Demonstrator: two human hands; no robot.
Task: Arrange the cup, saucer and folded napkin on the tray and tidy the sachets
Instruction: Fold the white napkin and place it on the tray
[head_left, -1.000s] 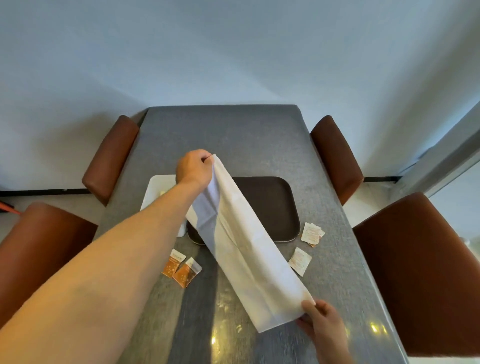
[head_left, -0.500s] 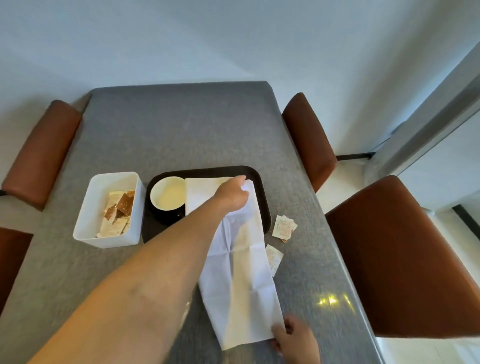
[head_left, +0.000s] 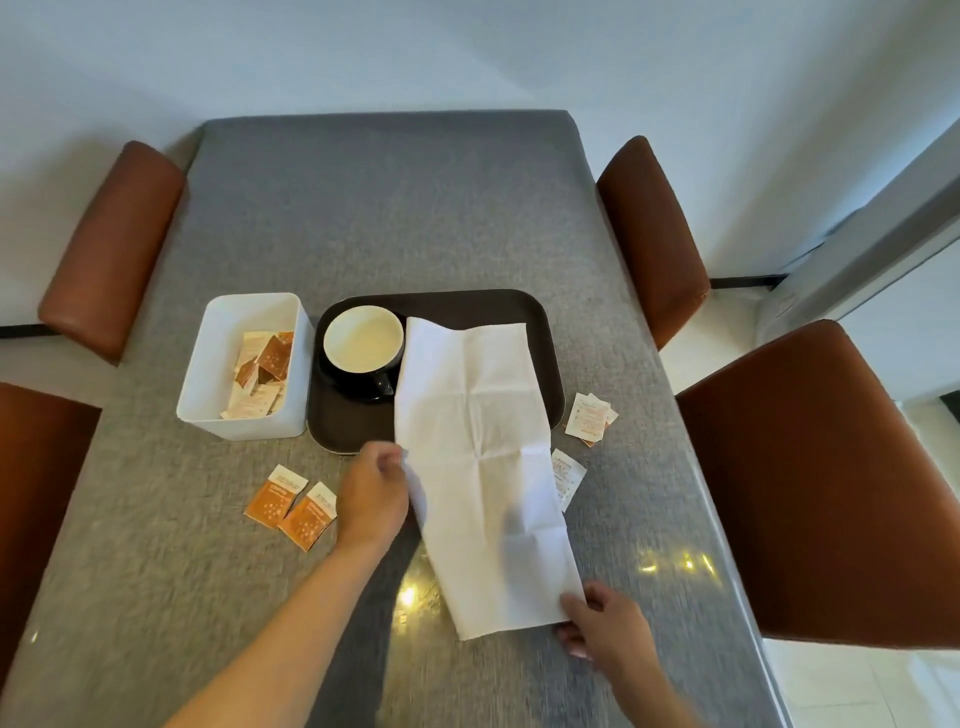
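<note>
White napkin (head_left: 483, 457) lies unfolded, its far half over the tray (head_left: 550, 364) and its near half on the grey bench (head_left: 395, 218). The right hand (head_left: 605, 621) pinches its near corner; the left hand (head_left: 371, 496), fingers curled, touches its left edge, grip unclear. The cup (head_left: 363, 340) sits on the tray, just left of the napkin.

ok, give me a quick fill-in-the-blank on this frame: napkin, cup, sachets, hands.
1. The white paper napkin lies partly on the dark brown tray and partly on the grey ____.
2. The black cup with the cream inside sits at the tray's ____ end.
3. Two orange sachets lie loose just beside the ____ hand.
4. The right hand pinches the napkin's ____ corner.

Missing: table; left; left; near
</note>
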